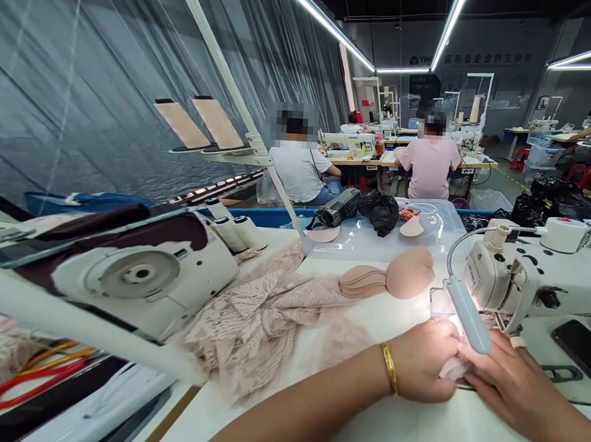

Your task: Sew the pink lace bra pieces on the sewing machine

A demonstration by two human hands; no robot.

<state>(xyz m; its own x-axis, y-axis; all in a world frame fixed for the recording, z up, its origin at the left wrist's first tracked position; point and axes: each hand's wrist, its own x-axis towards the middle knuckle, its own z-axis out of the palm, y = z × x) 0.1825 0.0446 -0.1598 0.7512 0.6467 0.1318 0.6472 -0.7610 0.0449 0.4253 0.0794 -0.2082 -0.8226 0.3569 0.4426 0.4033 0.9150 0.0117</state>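
My left hand (424, 362), with a gold bangle (389, 368) at its wrist, is closed on a small piece of pale, thin fabric (454, 369). From the other side, my right hand (509, 377) meets it, fingers pressed together on the same fabric. Both hands rest at the needle area of a white sewing machine (497, 267). A grey lamp head (470, 318) on a bendy neck lights the spot and hides some fingertips. Left of my hands lie a beige moulded cup (410, 273), a stack of cup pads (362, 280) and crumpled beige lace (269, 319).
A black phone (585, 352) lies right of my hands. At the left stand another machine (142, 272) and a slanting thread stand (234, 77) with cones. Behind the table, a clear plastic bin lid (384, 246) carries a black bag (377, 211). Two people sit farther back.
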